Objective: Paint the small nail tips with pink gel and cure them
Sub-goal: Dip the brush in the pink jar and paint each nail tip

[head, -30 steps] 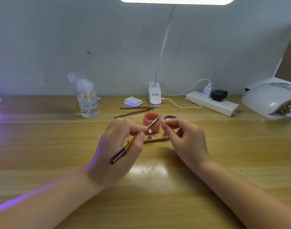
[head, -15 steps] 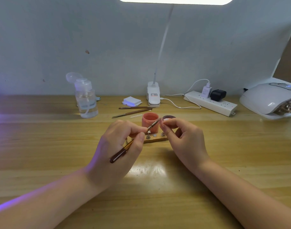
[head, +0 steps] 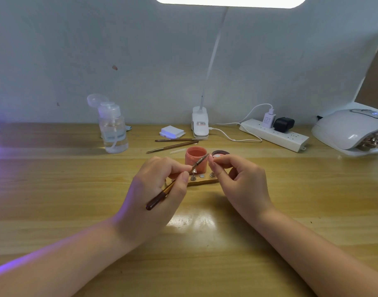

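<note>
The small nail tip (head: 211, 159) is sitting pinched between the thumb and forefinger of the right hand (head: 241, 185), raised just above the wooden holder strip (head: 202, 181); it is too small to tell how much pink is covering it. The left hand (head: 156, 189) is gripping a brown-handled gel brush (head: 175, 183) between thumb and curled fingers, its bristle end angling up and right to meet the tip. Just beyond the brush end, the open pot of pink gel (head: 196, 158) is standing on the wooden table (head: 55, 189), with its dark lid (head: 220, 153) lying just to its right. The holder strip is lying between the hands, carrying small metal studs.

Farther back, two spare brushes (head: 175, 143) are lying side by side, near a white pad stack (head: 172, 132). A clear pump bottle (head: 113, 129) is standing to the far left. The clip lamp base (head: 200, 123) is standing at the far middle, beside a white power strip (head: 273, 135) with plugs. The white curing lamp (head: 351, 131) is resting at the far right.
</note>
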Demonstrator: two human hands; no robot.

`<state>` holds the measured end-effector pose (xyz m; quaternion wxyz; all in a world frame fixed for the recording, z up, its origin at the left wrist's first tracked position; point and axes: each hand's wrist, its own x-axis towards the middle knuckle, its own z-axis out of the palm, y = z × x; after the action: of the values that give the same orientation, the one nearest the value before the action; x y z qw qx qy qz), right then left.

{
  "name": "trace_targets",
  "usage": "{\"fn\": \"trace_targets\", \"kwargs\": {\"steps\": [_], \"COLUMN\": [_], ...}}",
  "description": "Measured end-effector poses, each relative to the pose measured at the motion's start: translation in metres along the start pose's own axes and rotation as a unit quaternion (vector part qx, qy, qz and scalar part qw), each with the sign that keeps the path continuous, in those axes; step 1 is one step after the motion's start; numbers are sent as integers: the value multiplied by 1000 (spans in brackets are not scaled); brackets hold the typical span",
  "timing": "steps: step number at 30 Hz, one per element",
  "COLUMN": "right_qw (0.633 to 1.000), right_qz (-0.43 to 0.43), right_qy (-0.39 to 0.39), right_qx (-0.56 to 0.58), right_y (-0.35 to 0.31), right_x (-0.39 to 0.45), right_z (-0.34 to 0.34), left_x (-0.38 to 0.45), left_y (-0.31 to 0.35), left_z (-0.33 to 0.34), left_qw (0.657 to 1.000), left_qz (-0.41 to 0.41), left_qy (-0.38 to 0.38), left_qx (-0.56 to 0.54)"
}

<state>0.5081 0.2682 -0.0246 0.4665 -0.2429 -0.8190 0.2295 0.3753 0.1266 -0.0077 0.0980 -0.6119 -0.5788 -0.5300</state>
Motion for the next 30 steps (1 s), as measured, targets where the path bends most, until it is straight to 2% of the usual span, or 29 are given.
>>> {"fn": "trace_targets", "kwargs": {"steps": [13, 20, 30], "right_qw": [1000, 999, 995], "right_qz": [7, 22, 47], "right_qy": [2, -1, -5], "right_qx": [-1, 37, 88], "right_y": [-2, -3, -2], "right_x": [0, -1, 0], "right_z": [0, 0, 1], "left_x": [-2, -1, -1], "left_y": [4, 5, 7], "left_z": [-1, 1, -1], "left_qw": [1000, 999, 997], "left_qz": [16, -37, -49], "left_qy": [-9, -2, 4], "left_qx": [-23, -29, -52]}}
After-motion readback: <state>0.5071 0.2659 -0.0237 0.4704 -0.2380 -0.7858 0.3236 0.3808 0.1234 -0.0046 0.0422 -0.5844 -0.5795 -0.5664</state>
